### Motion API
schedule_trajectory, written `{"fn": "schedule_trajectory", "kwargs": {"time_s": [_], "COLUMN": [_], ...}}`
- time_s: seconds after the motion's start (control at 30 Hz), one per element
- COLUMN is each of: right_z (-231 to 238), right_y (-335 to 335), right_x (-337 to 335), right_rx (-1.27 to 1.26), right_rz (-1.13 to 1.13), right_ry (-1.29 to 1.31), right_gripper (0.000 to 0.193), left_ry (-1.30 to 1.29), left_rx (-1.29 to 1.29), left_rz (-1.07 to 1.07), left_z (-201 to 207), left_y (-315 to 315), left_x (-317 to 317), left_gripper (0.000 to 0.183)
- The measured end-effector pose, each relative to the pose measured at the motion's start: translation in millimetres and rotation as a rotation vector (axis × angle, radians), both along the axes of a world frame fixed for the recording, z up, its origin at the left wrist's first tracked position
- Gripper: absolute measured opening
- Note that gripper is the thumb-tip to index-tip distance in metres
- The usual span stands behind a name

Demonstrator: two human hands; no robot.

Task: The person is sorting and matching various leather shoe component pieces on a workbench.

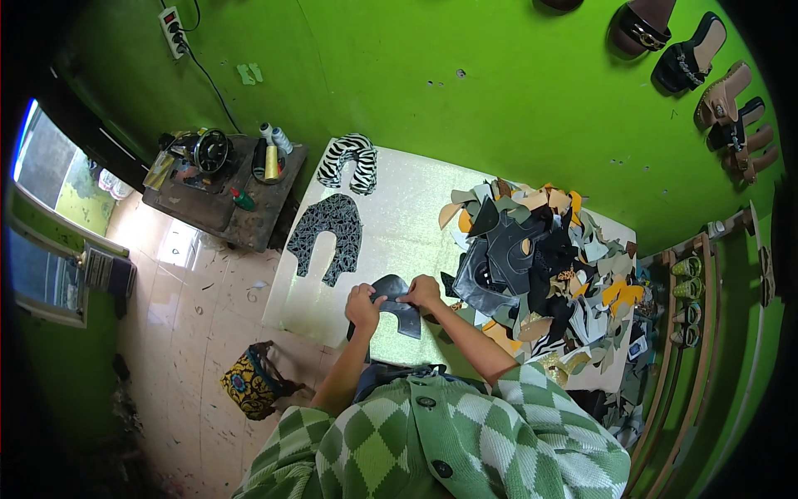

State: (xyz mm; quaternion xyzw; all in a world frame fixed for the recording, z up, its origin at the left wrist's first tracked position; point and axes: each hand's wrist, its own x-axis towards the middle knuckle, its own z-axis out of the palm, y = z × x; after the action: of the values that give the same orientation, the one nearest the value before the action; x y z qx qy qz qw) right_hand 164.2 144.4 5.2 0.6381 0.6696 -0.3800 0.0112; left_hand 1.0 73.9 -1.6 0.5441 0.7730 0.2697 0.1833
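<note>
Hands at frame centre: left hand (363,303) and right hand (421,293) pinch a dark cut piece (396,304) on the table (399,224); two patterned pieces (327,234) laid out upper left, scrap pile (540,266) (right) unsorted.

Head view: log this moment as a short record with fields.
left hand: grips the left edge of the dark grey cut piece
right hand: pinches the same piece at its top
surface: pale worktable
laid out: black patterned piece; zebra-striped piece beyond it
right of hands: heap of mixed offcuts
left of table: sewing machine, thread cones
wall: green, sandals hung up
</note>
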Motion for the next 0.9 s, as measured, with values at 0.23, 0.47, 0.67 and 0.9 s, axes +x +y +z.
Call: {"fn": "schedule_trajectory", "kwargs": {"time_s": [0.23, 0.47, 0.67, 0.9], "right_z": [-4.3, -5.3, 0.0, -1.2], "right_y": [-3.6, -26.1, -8.6, -17.2], "right_x": [-15.5, -22.0, -7.8, -20.3], "right_rx": [0.116, 0.342, 0.071, 0.109], "right_rz": [-0.055, -0.158, -0.133, -0.201], "right_ry": [-0.145, 0.007, -0.026, -0.071], "right_gripper": [0.047, 0.044, 0.048, 0.050], "left_ry": [0.089, 0.159, 0.038, -0.054], "left_rx": [-0.093, -0.067, -0.241, -0.170], "left_rz": [-0.005, 0.035, -0.065, -0.117], "left_z": [-1.6, -7.3, -21.9, -23.2], "left_y": [6.9, 8.6, 18.1, 20.1], "left_x": [2.3, 8.6, -11.4, -14.8], "left_gripper": [0.029, 0.029, 0.030, 0.027]}}
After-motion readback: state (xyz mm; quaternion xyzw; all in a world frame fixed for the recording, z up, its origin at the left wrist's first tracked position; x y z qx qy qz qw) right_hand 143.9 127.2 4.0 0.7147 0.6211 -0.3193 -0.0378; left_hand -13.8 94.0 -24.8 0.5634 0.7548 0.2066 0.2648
